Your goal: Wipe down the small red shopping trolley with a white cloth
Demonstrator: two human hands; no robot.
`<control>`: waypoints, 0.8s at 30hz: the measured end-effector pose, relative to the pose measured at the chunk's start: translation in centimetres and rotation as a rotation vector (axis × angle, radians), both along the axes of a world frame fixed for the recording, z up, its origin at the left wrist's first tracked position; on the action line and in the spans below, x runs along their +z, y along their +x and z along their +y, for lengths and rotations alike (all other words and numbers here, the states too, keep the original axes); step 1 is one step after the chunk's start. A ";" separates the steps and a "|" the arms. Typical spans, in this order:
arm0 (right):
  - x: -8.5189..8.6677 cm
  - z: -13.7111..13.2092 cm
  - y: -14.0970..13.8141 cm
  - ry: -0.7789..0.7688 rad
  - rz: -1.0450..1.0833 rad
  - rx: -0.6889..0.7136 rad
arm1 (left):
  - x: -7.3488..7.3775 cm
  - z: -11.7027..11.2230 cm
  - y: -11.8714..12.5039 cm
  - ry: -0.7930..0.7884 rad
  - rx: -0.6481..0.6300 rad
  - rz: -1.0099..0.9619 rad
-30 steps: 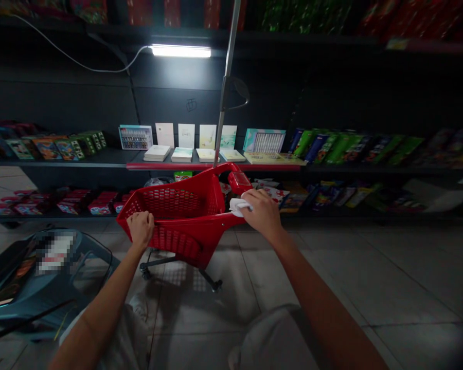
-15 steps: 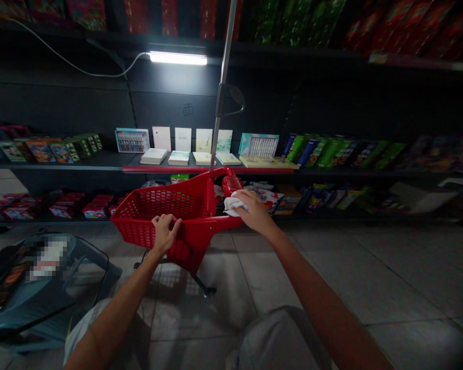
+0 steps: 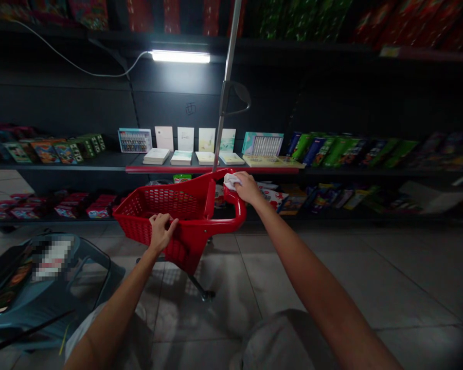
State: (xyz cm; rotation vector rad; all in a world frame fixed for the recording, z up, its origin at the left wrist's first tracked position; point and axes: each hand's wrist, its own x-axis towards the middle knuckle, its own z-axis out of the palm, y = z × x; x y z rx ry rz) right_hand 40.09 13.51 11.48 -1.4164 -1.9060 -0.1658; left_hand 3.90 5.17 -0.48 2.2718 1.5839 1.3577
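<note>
In front of me stands a small red shopping cart (image 3: 193,246) with a perforated basket and a looped handle. My left hand (image 3: 161,231) grips the near rim of its basket, fingers hooked over the edge. A crumpled white cloth (image 3: 231,181) is in my right hand (image 3: 250,188), pressed against the far part of the handle loop. The cloth hides the handle surface under it. A metal pole (image 3: 228,67) with a dark grip rises from behind the handle.
Behind the cart, a dark shelf (image 3: 81,163) holds books, boxes and snack packs. A lit tube lamp (image 3: 181,56) hangs above. To my left is a blue-grey plastic stool (image 3: 88,257) with items on it. Tiled floor (image 3: 312,257) lies to the right.
My right hand has moved the cloth up and away from me along the handle, from its near right corner to the far side. My left hand stays on the basket rim.
</note>
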 end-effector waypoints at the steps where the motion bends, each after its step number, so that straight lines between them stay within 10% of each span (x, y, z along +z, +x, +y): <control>1: -0.3 0.2 0.0 0.016 0.030 -0.003 | 0.1 -0.1 -0.1 0.002 -0.020 0.009; 18: -10.3 -10.0 -5.3 0.074 1.594 0.229 | -0.1 0.0 -1.2 -0.009 -0.060 0.062; 24: -10.3 -9.0 -9.4 -0.031 1.435 0.494 | -0.3 -0.1 -0.4 0.025 -0.051 0.056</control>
